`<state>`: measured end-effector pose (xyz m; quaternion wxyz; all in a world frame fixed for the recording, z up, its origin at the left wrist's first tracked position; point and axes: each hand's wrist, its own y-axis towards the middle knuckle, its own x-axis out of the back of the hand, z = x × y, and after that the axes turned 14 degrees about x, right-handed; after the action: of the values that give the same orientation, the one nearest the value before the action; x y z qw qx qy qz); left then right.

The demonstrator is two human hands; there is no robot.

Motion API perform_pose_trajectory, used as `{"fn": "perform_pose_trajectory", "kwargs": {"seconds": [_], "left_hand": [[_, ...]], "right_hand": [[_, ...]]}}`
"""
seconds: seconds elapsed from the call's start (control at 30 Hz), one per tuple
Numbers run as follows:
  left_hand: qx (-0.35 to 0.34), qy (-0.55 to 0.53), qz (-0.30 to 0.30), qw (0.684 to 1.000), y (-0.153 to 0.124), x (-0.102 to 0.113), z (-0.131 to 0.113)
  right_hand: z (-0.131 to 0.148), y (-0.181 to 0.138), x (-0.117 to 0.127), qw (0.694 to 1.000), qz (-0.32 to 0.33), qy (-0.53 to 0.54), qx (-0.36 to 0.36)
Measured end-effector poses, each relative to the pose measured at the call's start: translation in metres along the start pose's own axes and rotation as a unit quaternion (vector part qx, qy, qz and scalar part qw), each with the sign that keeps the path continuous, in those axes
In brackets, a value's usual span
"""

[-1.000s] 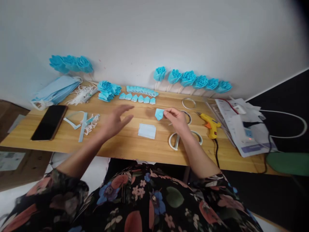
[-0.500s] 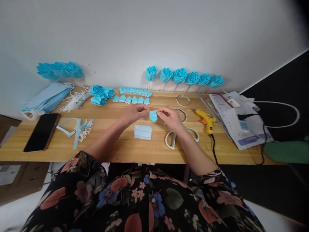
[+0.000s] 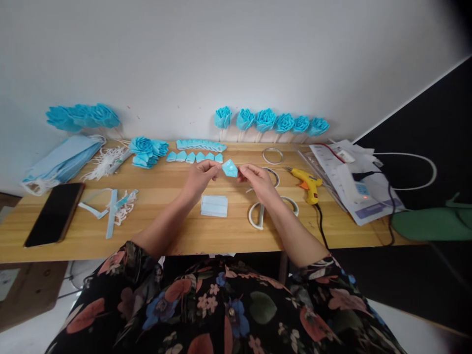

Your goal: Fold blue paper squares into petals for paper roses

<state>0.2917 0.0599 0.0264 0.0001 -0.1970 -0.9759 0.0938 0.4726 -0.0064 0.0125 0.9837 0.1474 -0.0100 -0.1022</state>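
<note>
A small light-blue folded petal (image 3: 230,168), apparently of face-mask fabric, is held above the table with one point upward. My left hand (image 3: 201,178) pinches at its left corner, and my right hand (image 3: 255,182) grips its lower right corner between thumb and fingers. Just behind my left hand lies a row of similar folded petals (image 3: 190,158), and beyond it a longer strip of overlapping petals (image 3: 201,145). Below my hands rests a stack of flat pale-blue fabric rectangles (image 3: 214,206). Tape rings (image 3: 255,223) lie partly hidden under my right forearm.
Several blue flowers on sticks (image 3: 265,120) lean on the wall. More flowers (image 3: 144,151) lie left, near face masks (image 3: 64,160), white cords (image 3: 105,164), fabric scraps (image 3: 111,211) and a phone (image 3: 55,214). At right are a yellow glue gun (image 3: 309,184) and a power strip (image 3: 356,187).
The petal has turned from pointing down to pointing up and sits slightly higher, with both hands still on it. The whole view has shifted a little.
</note>
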Motion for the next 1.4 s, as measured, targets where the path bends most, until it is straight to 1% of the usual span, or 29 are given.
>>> {"fn": "perform_pose_trajectory", "kwargs": {"seconds": [0.2,0.43,0.6,0.73,0.9,1.03,1.23,1.4], "left_hand": [[0.002,-0.002,0.006,1.000,-0.002,-0.003,0.004],[0.017,0.046,0.036,0.998,-0.005,-0.001,0.012],[-0.003,0.046,0.029,0.998,-0.005,0.002,0.011],[0.008,0.043,0.046,0.998,-0.006,0.001,0.013],[0.024,0.021,0.057,0.998,-0.005,0.002,0.017],[0.020,0.018,0.047,0.999,-0.002,0.006,0.018],[0.017,0.014,-0.002,1.000,0.003,0.012,0.016],[0.012,0.002,-0.010,1.000,0.005,0.014,0.020]], "right_hand": [[0.001,0.001,0.000,0.999,-0.003,-0.032,0.002],[-0.002,0.002,0.002,0.998,-0.016,-0.056,0.007],[-0.005,0.000,0.003,0.996,0.018,-0.083,0.039],[-0.005,-0.001,0.003,0.990,0.053,-0.119,0.053],[-0.004,-0.002,0.003,0.986,0.070,-0.141,0.055],[-0.006,-0.001,0.003,0.985,0.075,-0.147,0.049],[-0.006,0.000,0.003,0.988,0.069,-0.132,0.040],[-0.004,-0.002,0.002,0.987,0.070,-0.137,0.037]]}}
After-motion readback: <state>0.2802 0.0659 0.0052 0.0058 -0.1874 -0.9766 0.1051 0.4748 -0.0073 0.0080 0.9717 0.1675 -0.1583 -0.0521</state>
